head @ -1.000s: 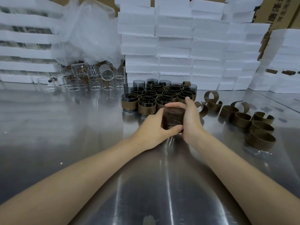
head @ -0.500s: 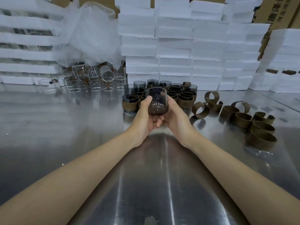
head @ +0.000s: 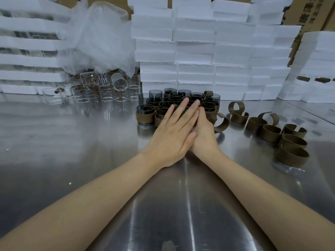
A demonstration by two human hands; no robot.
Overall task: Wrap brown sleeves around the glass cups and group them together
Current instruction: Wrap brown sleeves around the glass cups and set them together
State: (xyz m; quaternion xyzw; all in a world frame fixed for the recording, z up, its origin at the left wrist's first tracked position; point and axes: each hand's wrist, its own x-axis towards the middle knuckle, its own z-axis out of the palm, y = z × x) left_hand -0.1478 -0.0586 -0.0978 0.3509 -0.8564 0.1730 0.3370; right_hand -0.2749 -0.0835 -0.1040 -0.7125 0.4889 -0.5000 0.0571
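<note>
1. left hand point(head: 172, 136) is being held flat, fingers straight and slightly fanned, laid over the near rims of the sleeved cups point(head: 146, 115); nothing is being gripped.
2. right hand point(head: 204, 136) is being held flat too, fingers straight, partly covered by the left; its exact contact with the cups cannot be told.
3. the cluster is sitting mid-way across the bench point(head: 72, 151), just in front of the foam blocks point(head: 195, 51); clear cups point(head: 107, 93) are sitting well apart to its left, loose sleeves point(head: 291, 154) to its right.
4. risk, judged: if the cluster is being shoved too hard, glass could be knocked on glass or a far cup tipped against the foam; the nearest loose sleeve could be dragged by the right wrist.
5. sleeved cups are standing upright, mouths up, long axis vertical; loose sleeves are lying on edge, gaps facing various ways.
</note>
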